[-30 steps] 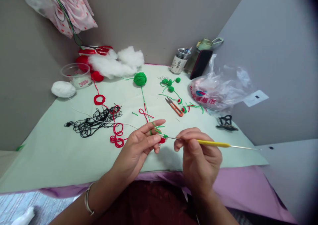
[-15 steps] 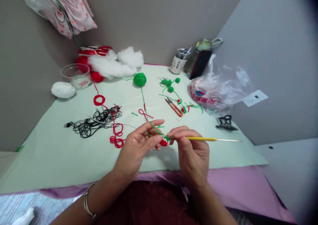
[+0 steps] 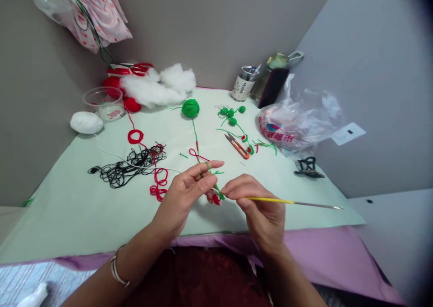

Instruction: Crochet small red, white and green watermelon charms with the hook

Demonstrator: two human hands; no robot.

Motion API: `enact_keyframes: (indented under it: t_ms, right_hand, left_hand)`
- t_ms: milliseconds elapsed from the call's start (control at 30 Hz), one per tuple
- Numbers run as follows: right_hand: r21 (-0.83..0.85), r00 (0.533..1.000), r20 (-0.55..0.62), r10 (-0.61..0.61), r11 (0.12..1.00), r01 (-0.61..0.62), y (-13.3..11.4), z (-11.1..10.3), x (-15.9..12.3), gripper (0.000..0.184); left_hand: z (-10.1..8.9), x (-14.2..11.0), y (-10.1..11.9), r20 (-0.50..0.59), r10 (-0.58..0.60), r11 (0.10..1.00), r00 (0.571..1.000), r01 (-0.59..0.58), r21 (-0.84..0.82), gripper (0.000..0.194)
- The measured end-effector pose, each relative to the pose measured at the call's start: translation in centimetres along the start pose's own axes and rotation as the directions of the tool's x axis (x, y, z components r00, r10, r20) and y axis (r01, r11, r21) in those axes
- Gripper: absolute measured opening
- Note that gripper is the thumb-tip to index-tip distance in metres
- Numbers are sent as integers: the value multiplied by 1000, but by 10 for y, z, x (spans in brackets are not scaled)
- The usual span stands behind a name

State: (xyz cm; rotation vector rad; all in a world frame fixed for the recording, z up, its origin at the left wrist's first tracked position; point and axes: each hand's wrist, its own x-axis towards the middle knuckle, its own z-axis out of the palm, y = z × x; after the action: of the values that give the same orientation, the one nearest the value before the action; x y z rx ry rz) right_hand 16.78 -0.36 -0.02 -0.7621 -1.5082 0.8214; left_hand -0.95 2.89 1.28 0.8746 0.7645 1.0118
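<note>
My left hand (image 3: 184,192) pinches a small crochet piece (image 3: 217,199) in red, white and green between thumb and fingers. Green yarn (image 3: 195,137) runs over its raised index finger back to a green yarn ball (image 3: 191,109). In my right hand (image 3: 259,205) is a crochet hook with a yellow handle (image 3: 269,200), its far metal end pointing right. The hook's working tip meets the green edge of the piece; the exact stitch is too small to make out. White yarn (image 3: 117,155) trails from the left toward my left hand.
Orange thread snips (image 3: 237,146) lie beyond my hands, near small green crocheted balls (image 3: 232,122). Tangled black yarn (image 3: 123,169) and looped red yarn (image 3: 160,177) spread at left. White stuffing (image 3: 152,90), a clear tub (image 3: 104,104), a plastic bag (image 3: 294,122) and a black claw clip (image 3: 308,168) stand around.
The crochet piece has shifted slightly left and down and turned in my fingers. The hook has tilted, its right end now lower and farther right.
</note>
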Motion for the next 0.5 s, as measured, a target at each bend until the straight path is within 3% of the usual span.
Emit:
enact_keyframes:
  t_ms: [133, 267, 500]
  right_hand:
    - [-42, 996, 91, -15, 999, 19, -3, -9, 3, 18]
    - [20, 1000, 8, 17, 1000, -17, 0, -9, 3, 17]
    - [269, 989, -91, 117, 959, -89, 9, 0, 3, 15]
  left_hand:
    - [-3, 4, -2, 51, 27, 1000, 998, -28, 13, 33]
    - [-3, 1, -3, 28, 19, 999, 999, -18, -49, 31]
    - [0, -3, -6, 14, -27, 990, 1000, 29, -139, 39]
